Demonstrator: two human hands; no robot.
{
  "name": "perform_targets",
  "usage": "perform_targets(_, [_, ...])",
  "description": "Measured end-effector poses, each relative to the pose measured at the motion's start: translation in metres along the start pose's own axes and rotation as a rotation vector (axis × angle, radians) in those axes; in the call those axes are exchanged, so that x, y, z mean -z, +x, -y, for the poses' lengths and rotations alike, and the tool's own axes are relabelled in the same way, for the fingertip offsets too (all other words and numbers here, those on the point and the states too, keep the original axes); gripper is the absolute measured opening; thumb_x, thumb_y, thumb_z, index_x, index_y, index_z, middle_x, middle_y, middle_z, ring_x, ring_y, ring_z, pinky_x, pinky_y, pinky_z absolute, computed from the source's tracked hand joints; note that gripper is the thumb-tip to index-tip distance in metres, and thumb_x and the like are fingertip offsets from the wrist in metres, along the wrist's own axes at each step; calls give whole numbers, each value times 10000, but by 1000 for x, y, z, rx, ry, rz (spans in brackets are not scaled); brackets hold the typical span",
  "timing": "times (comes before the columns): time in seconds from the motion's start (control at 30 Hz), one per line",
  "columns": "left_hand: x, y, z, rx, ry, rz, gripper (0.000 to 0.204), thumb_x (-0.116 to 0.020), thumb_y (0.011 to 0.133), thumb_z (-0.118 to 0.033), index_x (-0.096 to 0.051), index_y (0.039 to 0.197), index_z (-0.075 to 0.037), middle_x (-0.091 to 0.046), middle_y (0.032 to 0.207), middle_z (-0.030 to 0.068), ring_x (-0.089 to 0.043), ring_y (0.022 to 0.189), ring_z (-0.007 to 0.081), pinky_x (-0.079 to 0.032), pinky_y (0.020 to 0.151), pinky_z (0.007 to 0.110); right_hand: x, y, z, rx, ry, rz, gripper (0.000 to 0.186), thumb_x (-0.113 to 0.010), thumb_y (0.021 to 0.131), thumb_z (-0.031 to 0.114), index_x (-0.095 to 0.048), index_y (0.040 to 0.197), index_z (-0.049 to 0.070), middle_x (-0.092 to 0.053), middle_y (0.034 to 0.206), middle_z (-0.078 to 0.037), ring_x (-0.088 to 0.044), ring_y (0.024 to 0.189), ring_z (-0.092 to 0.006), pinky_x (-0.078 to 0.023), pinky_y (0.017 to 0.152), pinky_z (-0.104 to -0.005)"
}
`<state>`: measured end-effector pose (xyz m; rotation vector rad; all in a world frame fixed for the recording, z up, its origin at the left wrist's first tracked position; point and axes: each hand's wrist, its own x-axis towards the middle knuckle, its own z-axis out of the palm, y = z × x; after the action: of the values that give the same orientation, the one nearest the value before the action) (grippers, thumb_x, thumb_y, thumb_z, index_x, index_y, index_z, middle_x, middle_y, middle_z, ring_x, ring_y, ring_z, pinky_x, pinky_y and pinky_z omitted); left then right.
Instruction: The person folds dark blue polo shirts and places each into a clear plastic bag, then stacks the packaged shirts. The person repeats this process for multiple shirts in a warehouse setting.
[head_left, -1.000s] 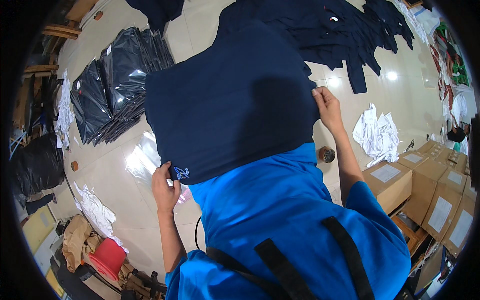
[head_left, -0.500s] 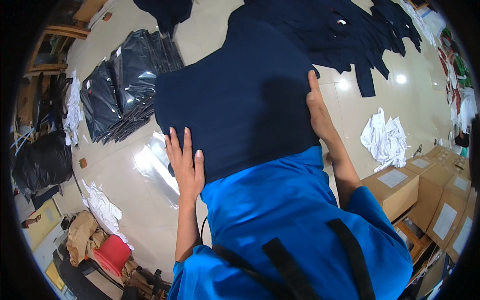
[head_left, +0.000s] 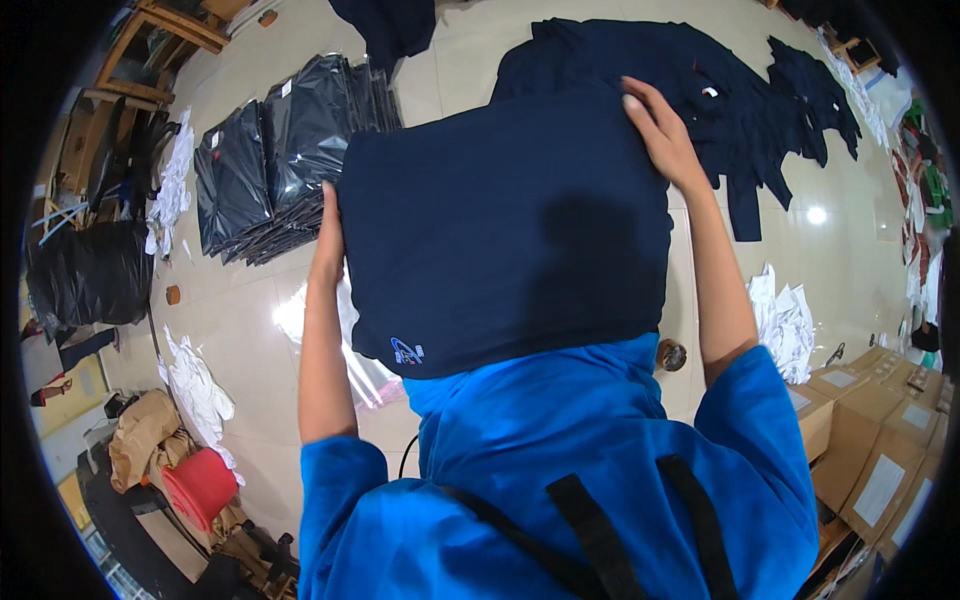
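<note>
A navy blue garment (head_left: 480, 220), folded into a broad rectangle, lies across my lap. A small embroidered emblem shows at its near left corner. My left hand (head_left: 331, 240) is against the garment's left edge, seen side-on with the fingers stretched along it; some are hidden. At the far right corner, my right hand (head_left: 665, 140) touches the cloth with fingers extended and the thumb apart. A shadow falls over the right half of the garment.
Bagged dark garments (head_left: 310, 130) are stacked on the floor at the left, near clear plastic bags (head_left: 372, 378). Loose navy garments (head_left: 640, 70) spread beyond my lap. White cloths (head_left: 785, 320) and cardboard boxes (head_left: 850, 440) stand right. A red bucket (head_left: 203, 487) is lower left.
The garment's far part has been folded over into a rectangle, and the emblem now shows. My left hand went from the near left corner up the left edge; my right hand moved to the far corner.
</note>
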<state>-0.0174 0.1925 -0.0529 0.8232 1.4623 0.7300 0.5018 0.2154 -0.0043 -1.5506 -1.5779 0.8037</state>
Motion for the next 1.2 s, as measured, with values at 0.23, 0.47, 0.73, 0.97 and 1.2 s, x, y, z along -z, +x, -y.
perform_targets(0.23, [4,91,-71,190,-141,77,796,-647,961,-711,-694,1364,-26,-679,1389,209,-642,1278,329,-503,1110,445,18,107,-40,-450,74,465,538,-669,1024,543,-765,1226,54,-747,1154,-79,-692,1058,-171,-543,975,-307])
perform_targets(0.47, [32,104,-126,258,35,169,488,-761,982,-464,-759,1186,-21,-778,1167,130,-752,986,235,-598,953,380,69,132,-46,-221,-297,645,286,-794,976,354,-744,882,89,-619,767,74,-518,687,-58,-413,637,-266])
perform_targets(0.73, [28,78,-141,426,357,59,420,-699,1034,-395,-752,1157,3,-795,1105,108,-761,935,172,-621,891,356,99,109,-7,71,-557,409,334,-778,987,295,-654,837,24,-506,697,18,-445,680,-102,-383,629,-326])
perform_targets(0.97, [62,133,-118,248,326,41,389,-561,1105,-363,-699,1266,-38,-764,1125,79,-731,901,131,-606,733,307,103,104,-9,45,-532,372,291,-774,994,256,-663,879,13,-513,723,26,-439,685,-95,-383,630,-302])
perform_targets(1.2, [64,154,-106,-106,214,-109,453,-540,1122,-396,-646,1350,-21,-718,1245,134,-711,1007,297,-577,874,435,103,105,-21,64,-460,293,315,-783,975,300,-696,927,1,-587,733,-10,-508,700,-124,-442,657,-324])
